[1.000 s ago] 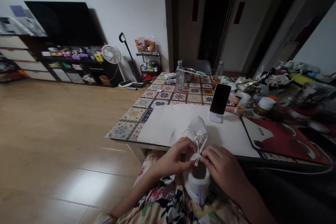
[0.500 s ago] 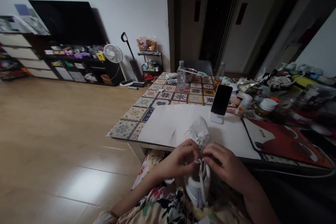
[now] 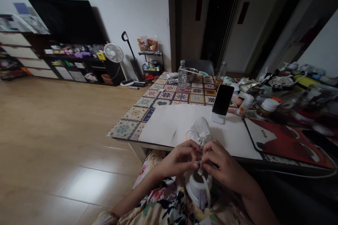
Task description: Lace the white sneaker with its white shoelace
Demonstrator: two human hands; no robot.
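A white sneaker [image 3: 198, 126] points away from me, its toe over the white sheet at the table's near edge and its heel above my lap. My left hand [image 3: 186, 158] pinches the white shoelace [image 3: 205, 179] above the shoe's opening. From the other side my right hand [image 3: 218, 160] is closed on the same lace, its fingertips close to those of the left. One lace end hangs down over the heel. The fingers hide the tongue and part of the lacing.
A phone [image 3: 223, 100] stands on a white holder beyond the shoe. Right of it lies a red tablet case [image 3: 287, 142], with jars and clutter behind. A plastic bottle [image 3: 182, 77] and a metal bowl [image 3: 192, 74] stand farther back on the patterned tablecloth [image 3: 126, 128].
My right hand has moved slightly up and left, closer to my left hand. The fingertips now meet around the lace, and the hanging lace end has swung a little to the right.
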